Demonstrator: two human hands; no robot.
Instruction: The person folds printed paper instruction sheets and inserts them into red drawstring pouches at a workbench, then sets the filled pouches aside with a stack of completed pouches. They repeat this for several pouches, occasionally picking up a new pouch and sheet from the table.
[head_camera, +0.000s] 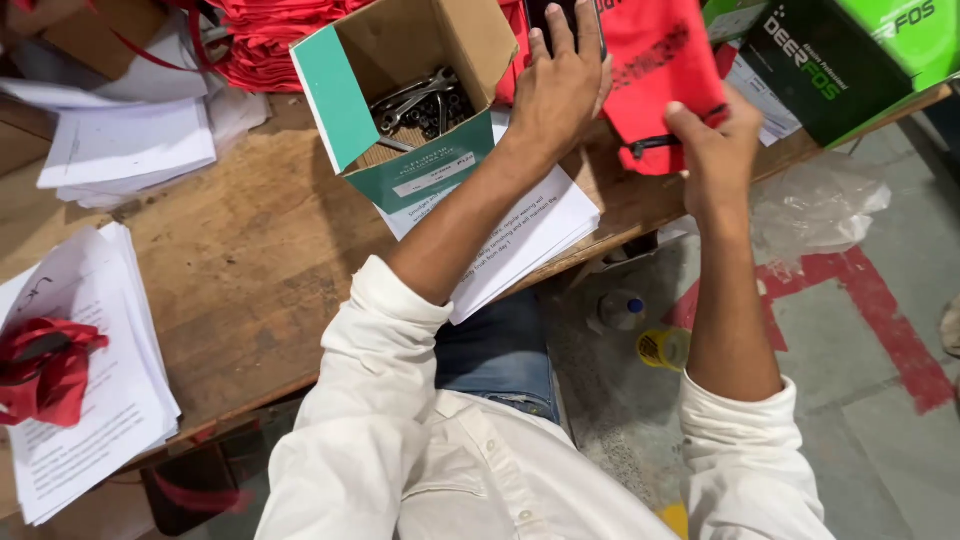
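Left hand (560, 90) at 12 o'clock, spread wide, palm flat, fingers fanned over a dark flat item partly hidden under it, cannot tell what that is; the press looks meant to steady things there. Right hand (715, 140) at 1 o'clock, closed narrow on the lower edge of the red bag (660, 60), pinching fabric near its black zip (655, 145), probably to keep the bag taut against the table edge. The bag sits at 12 to 1 o'clock, between both hands, lower end hanging just past the table (250, 260) rim. Open box (415, 90), green and white sides, at 11 o'clock just beside the left wrist, flaps up, metal wrenches (420, 100) piled inside, close enough to reach. Box rests partly on a paper stack (530, 240) at 12 o'clock, under the left forearm. More paper stacks at 9 o'clock (110, 390) and 10 o'clock (125, 150), a red cloth bundle (40, 365) lying on the 9 o'clock one. Red bag pile (270, 40) at 11 o'clock, far edge. Green and black cartons (830, 60) at 2 o'clock. On the floor: clear plastic wrap (815, 205) at 3 o'clock, a bottle (620, 310) and a yellow cup (665, 348) near centre, under the table edge. White sleeves, jeans visible
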